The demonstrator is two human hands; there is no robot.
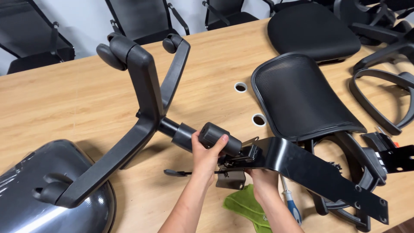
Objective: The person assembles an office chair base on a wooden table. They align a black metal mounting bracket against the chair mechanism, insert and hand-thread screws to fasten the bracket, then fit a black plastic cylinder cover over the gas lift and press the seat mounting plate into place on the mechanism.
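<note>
The left hand [206,156] is clamped around the black cylindrical gas-lift column [202,136] of a black plastic star-shaped chair base [144,108], thumb over its sleeve; the base lies tilted above the near edge of the pale wooden table [64,95], and three of its castor ends show, each with a pair of black wheels. The right hand [264,184] grips from below the black metal seat mechanism plate [302,166] that meets the column's end; its fingers are closed on the plate's underside. One thin black lever [177,173] juts from the mechanism toward the left. Under the right wrist lie one green cloth [243,205] and one screwdriver with a blue and white handle [292,208], both at the near edge. One black mesh backrest [297,97] lies just beyond the plate; one black fabric seat cushion [312,30] rests near the far edge. Two round cable holes [240,87] pierce the tabletop mid-table. One glossy grey shell [39,194] sits at the near left corner.
</note>
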